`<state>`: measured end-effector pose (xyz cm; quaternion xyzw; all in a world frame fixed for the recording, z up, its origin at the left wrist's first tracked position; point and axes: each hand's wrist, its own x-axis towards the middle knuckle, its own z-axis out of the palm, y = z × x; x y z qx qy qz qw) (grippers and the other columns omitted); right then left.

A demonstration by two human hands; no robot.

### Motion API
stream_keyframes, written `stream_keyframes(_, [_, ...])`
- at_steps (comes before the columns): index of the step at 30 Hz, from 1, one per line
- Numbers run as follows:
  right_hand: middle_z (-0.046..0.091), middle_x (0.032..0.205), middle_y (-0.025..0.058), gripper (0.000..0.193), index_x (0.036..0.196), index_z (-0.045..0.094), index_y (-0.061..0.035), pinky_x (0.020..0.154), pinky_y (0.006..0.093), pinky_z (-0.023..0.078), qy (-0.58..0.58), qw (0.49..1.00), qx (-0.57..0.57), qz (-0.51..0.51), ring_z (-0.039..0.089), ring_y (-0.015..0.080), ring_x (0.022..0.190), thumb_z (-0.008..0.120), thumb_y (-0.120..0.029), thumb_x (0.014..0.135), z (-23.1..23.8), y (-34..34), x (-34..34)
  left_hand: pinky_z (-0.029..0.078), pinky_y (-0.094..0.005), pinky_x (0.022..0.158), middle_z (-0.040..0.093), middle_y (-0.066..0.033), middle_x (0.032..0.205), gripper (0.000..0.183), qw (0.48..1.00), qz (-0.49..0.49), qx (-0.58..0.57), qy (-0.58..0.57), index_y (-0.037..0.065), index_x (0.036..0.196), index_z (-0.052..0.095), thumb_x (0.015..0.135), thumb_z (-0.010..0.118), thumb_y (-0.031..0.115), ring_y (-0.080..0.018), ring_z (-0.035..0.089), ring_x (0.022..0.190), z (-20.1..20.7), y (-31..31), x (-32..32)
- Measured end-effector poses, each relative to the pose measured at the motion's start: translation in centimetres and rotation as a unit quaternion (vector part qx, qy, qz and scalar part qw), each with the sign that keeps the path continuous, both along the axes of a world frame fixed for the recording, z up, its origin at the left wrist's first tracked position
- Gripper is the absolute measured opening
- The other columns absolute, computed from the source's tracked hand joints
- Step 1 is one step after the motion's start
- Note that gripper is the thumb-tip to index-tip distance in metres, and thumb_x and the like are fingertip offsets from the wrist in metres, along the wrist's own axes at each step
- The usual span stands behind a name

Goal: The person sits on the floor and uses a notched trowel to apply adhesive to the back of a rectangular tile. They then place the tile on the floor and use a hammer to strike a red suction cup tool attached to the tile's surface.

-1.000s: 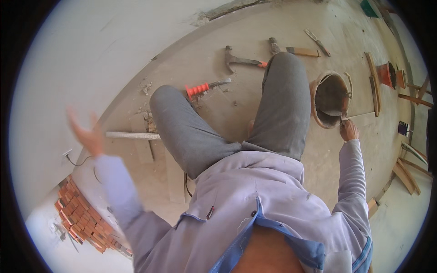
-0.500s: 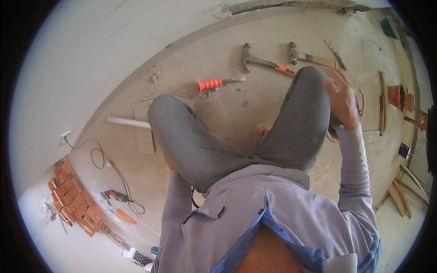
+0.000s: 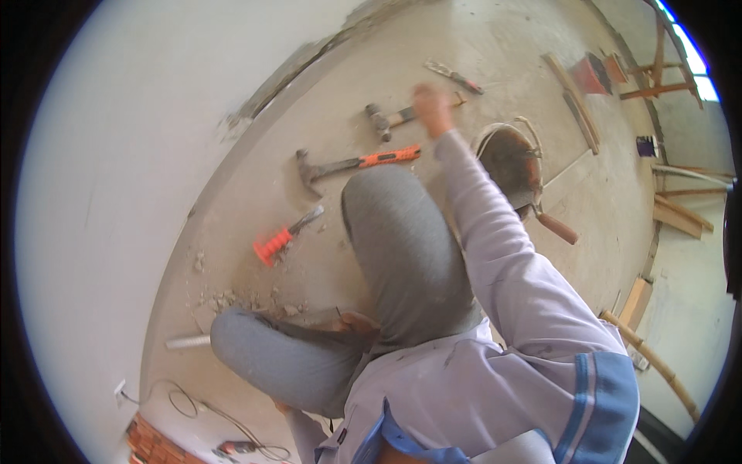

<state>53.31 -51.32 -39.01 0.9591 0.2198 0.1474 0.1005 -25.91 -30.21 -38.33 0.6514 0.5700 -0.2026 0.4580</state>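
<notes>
Right hand (image 3: 433, 110): arm stretched forward past the right knee, hand over the handle of the wooden-handled hammer (image 3: 403, 117). Hand blurred; fingers looked curled, but could not tell whether they gripped the handle or only hung above it. Hammer lay on the floor (image 3: 618, 224), head to the left of the hand, end of the handle showing on the right.

Left hand (image 3: 281, 406): only a small part visible beside the bent left leg, the rest hidden; could not tell whether it was open or closed.

Tools near the right hand: scraper (image 3: 456, 76) just beyond; claw hammer (image 3: 389, 157) with orange handle nearer the body, its head pointing left. Chisel (image 3: 273, 246) with red grip lay farther left among bits of rubble (image 3: 226, 299).

Bucket (image 3: 534, 168) stood to the right of the forearm; trowel (image 3: 558, 229) at its near rim, wooden handle sticking out.

Farther right: wood strips (image 3: 573, 99) and a red pot (image 3: 592, 75). Lower left: cable (image 3: 232, 420), bricks (image 3: 158, 445).
</notes>
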Motion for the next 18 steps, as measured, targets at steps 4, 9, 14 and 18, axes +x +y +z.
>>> stream_keyframes(4, [0.064, 0.100, 0.0163, 0.025, 0.102, 0.064, -0.0092, 0.081, 0.0451, 0.049, 0.249, 0.915, 0.303, -0.089, 0.060, 0.0342, 0.100, 0.052, -0.021, 0.084, -0.1, 6.8, -3.2, 0.045, -0.0406, 0.077, 0.050, -0.0119, 0.105, 0.074, 0.990, 0.136, -0.032, 0.011, 0.012, 0.139, 0.028, 0.076, 0.063, 0.031, -0.0282, 0.049, 0.092, 4.9, -0.7, -3.3])
stream_keyframes(9, [0.063, 0.112, 0.0148, 0.024, 0.099, 0.067, -0.0062, 0.083, 0.0412, 0.051, 0.213, 0.953, -0.114, -0.182, 0.061, 0.0287, 0.105, 0.051, -0.018, 0.086, -3.3, -6.2, 14.3, 0.047, -0.0395, 0.071, 0.050, -0.0103, 0.100, 0.075, 0.972, 0.217, -0.091, 0.027, 0.014, 0.141, 0.026, 0.076, 0.062, 0.030, -0.0263, 0.050, 0.087, 8.7, 2.1, -4.6])
stream_keyframes(14, [0.052, 0.130, 0.0067, 0.032, 0.121, 0.054, -0.0148, 0.096, 0.0450, 0.043, 0.234, 0.947, -0.038, -0.217, 0.051, 0.0279, 0.119, 0.046, -0.019, 0.090, -5.3, -9.9, 17.1, 0.049, -0.0383, 0.066, 0.051, -0.0086, 0.096, 0.077, 0.939, 0.324, -0.097, 0.063, 0.017, 0.142, 0.023, 0.076, 0.061, 0.029, -0.0244, 0.051, 0.081, 15.2, 2.7, -9.5])
stream_keyframes(18, [0.051, 0.130, 0.0068, 0.030, 0.118, 0.053, -0.0135, 0.094, 0.0427, 0.044, 0.234, 0.948, -0.064, -0.209, 0.052, 0.0291, 0.117, 0.045, -0.019, 0.089, -2.7, -4.1, 13.9, 0.050, -0.0373, 0.062, 0.052, -0.0073, 0.092, 0.078, 0.917, 0.381, -0.091, 0.071, 0.019, 0.144, 0.021, 0.076, 0.060, 0.028, -0.0229, 0.052, 0.077, 20.9, 1.1, -11.6])
